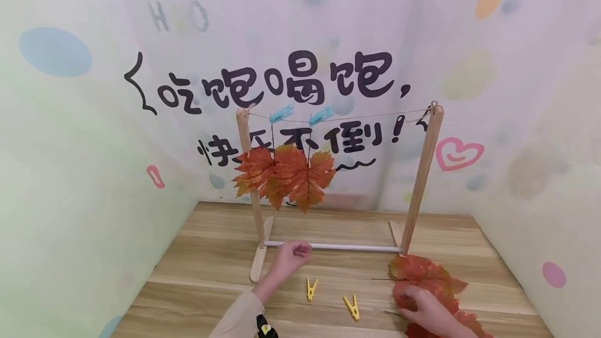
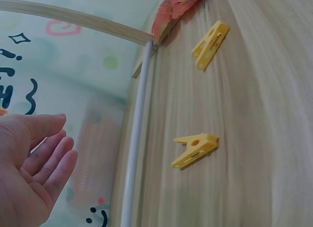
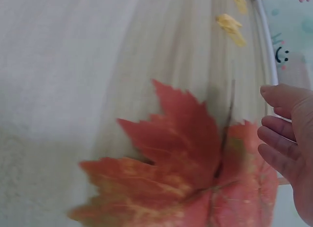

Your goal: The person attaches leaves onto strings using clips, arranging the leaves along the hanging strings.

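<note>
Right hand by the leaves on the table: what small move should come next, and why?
Probably pinch a loose leaf by its stem: the right hand looks empty near it, two hanging leaves already show blue clips on the string, and two yellow clips lie unused.

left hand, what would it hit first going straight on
Probably the white rod low across the wooden frame, but depth is unclear and the left hand may pass above it.
</note>
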A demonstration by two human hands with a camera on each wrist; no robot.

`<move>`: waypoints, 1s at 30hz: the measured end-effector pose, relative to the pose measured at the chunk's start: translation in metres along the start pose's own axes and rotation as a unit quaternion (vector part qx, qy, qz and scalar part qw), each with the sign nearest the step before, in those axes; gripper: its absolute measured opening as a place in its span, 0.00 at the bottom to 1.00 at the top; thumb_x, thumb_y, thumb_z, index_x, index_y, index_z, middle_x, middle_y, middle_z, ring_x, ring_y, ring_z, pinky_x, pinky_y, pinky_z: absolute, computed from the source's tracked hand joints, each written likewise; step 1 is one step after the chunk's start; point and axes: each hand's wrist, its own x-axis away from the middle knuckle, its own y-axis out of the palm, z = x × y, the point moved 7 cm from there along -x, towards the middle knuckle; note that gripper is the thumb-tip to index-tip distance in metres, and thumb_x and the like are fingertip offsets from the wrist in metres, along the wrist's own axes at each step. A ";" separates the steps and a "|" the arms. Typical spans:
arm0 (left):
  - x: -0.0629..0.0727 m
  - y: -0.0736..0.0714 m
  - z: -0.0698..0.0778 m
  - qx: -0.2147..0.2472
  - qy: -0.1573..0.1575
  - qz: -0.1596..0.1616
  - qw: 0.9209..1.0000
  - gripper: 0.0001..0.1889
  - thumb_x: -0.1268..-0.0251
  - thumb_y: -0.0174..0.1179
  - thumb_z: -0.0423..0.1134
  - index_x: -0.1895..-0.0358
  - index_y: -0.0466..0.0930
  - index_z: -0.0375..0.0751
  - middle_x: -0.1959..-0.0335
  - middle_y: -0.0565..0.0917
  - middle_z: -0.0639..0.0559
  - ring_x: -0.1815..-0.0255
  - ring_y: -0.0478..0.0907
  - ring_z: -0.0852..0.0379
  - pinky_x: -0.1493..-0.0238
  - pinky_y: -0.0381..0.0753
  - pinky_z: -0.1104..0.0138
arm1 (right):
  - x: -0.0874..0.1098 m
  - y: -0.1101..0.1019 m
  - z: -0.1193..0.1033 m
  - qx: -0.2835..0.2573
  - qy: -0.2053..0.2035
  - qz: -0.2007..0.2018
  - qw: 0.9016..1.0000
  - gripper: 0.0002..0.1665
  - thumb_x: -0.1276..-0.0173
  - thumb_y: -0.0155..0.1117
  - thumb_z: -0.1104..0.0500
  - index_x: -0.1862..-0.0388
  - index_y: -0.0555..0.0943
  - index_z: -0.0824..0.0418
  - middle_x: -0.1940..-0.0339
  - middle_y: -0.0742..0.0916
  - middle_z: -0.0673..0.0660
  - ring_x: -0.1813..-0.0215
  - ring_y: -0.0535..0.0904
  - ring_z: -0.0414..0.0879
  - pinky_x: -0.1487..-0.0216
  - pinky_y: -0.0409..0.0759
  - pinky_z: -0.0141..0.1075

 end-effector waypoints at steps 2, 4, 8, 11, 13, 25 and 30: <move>0.002 0.004 -0.002 0.004 -0.002 -0.003 1.000 0.09 0.51 0.61 0.23 0.63 0.80 0.29 0.67 0.82 0.39 0.67 0.80 0.50 0.66 0.78 0.72 | 0.002 0.006 0.005 0.006 0.023 -0.017 1.000 0.14 0.46 0.68 0.56 0.62 0.78 0.59 0.67 0.81 0.44 0.67 0.72 0.32 0.68 0.75 0.31; 0.002 0.008 -0.005 0.009 -0.006 -0.005 1.000 0.09 0.51 0.61 0.23 0.63 0.79 0.28 0.67 0.82 0.38 0.67 0.80 0.50 0.66 0.78 0.72 | 0.004 0.010 0.008 0.011 0.029 -0.024 0.999 0.13 0.46 0.68 0.56 0.62 0.78 0.59 0.67 0.80 0.43 0.67 0.71 0.32 0.68 0.74 0.31; 0.004 0.014 -0.007 0.012 -0.003 -0.005 1.000 0.10 0.53 0.62 0.22 0.64 0.79 0.28 0.67 0.82 0.36 0.67 0.81 0.48 0.66 0.78 0.73 | 0.005 0.016 0.008 0.022 0.022 -0.026 0.999 0.12 0.46 0.68 0.56 0.65 0.79 0.58 0.69 0.78 0.42 0.69 0.69 0.32 0.69 0.73 0.31; 0.005 0.018 -0.008 0.022 0.006 -0.004 1.000 0.09 0.53 0.63 0.21 0.65 0.79 0.26 0.68 0.82 0.33 0.68 0.81 0.45 0.67 0.79 0.72 | 0.005 0.019 0.008 0.025 0.020 -0.030 0.999 0.10 0.46 0.68 0.56 0.66 0.79 0.56 0.69 0.78 0.41 0.70 0.69 0.32 0.69 0.73 0.31; 0.006 0.022 -0.010 0.034 0.012 -0.005 0.999 0.09 0.54 0.62 0.21 0.65 0.78 0.24 0.68 0.81 0.32 0.68 0.81 0.42 0.68 0.80 0.70 | 0.005 0.022 0.008 0.025 0.015 -0.033 0.999 0.08 0.46 0.68 0.57 0.67 0.79 0.54 0.69 0.78 0.40 0.70 0.70 0.31 0.69 0.74 0.31; 0.019 0.050 -0.019 0.037 -0.018 -0.019 0.999 0.10 0.55 0.63 0.23 0.65 0.79 0.26 0.68 0.83 0.37 0.70 0.81 0.53 0.69 0.78 0.74 | 0.007 0.033 0.012 0.031 0.014 -0.051 0.998 0.08 0.45 0.66 0.65 0.72 0.78 0.52 0.74 0.76 0.38 0.73 0.67 0.30 0.71 0.73 0.30; 0.023 0.062 -0.017 0.034 -0.026 -0.023 0.999 0.11 0.57 0.63 0.22 0.65 0.79 0.27 0.68 0.83 0.37 0.71 0.80 0.53 0.69 0.78 0.74 | 0.007 0.030 0.008 0.024 0.009 -0.054 0.998 0.08 0.45 0.65 0.66 0.71 0.77 0.53 0.75 0.76 0.38 0.73 0.67 0.30 0.72 0.72 0.29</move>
